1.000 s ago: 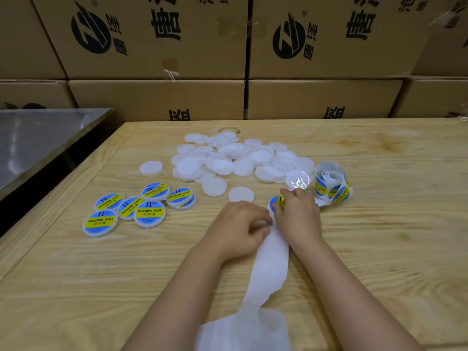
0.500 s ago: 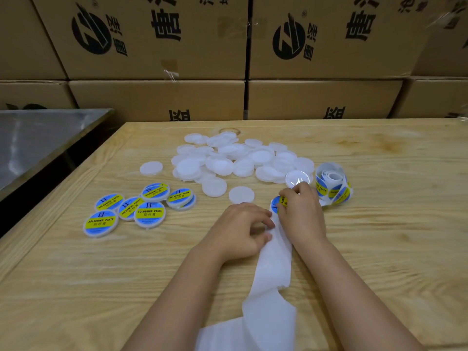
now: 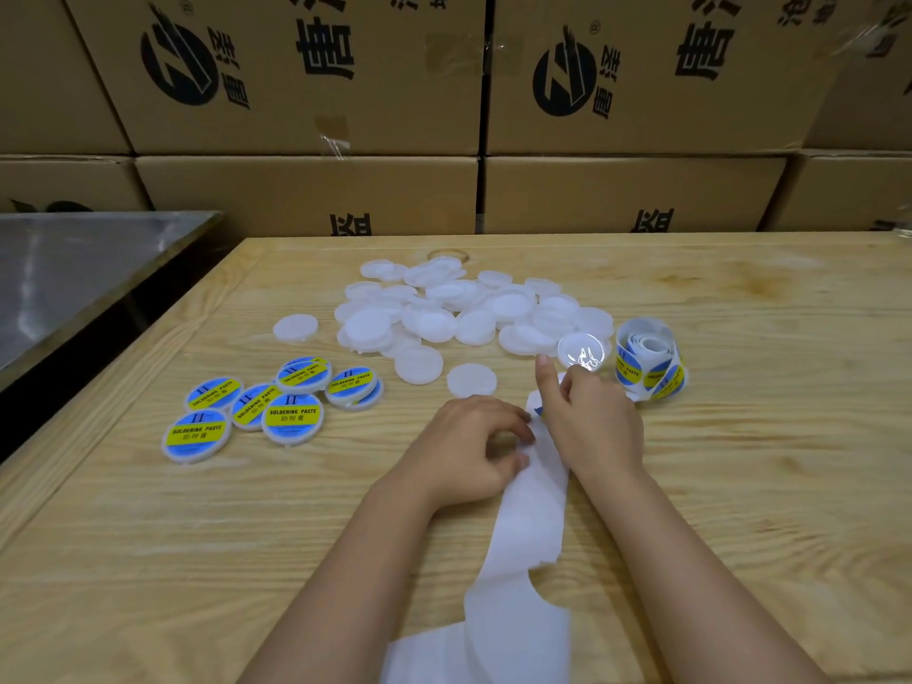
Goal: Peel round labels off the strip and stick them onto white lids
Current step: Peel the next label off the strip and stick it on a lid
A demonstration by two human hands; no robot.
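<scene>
Since a sec ago R hand (image 3: 592, 427) has straightened its index finger (image 3: 543, 367), now pointing twd the pile. The blue-yellow round label (image 3: 538, 412) that showed at its fingertips is nearly all covered, w/ only a blue sliver peeking out btwn the hands. Loose tail of the long white backing strip (image 3: 533, 525) has shifted and folds differently.

R hand's other fingers are curled over the strip's top end; can't tell whether they actually pinch the label. L hand (image 3: 459, 449) sits just beside it, fingers curled, thumb & fingertips pinching the strip's left edge. Strip runs from btwn the hands down to the bottom of view, lying on the pale wooden table (image 3: 740, 486).

Coiled roll of blue-yellow labels (image 3: 649, 367) stands just right of R hand. A shiny clear round disc (image 3: 581, 352) is just beside the roll, at the pile's edge. Heap of plain white round plastic lids (image 3: 434, 320) lies beyond the hands, w/ one single lid (image 3: 471, 380) near L hand's fingertips. Cluster of already labelled lids (image 3: 291, 418) sits to the left, some overlapping.

Behind: stacked brown cardboard boxes (image 3: 306, 190) w/ black print. Grey steel tabletop (image 3: 74, 274) at far left.
</scene>
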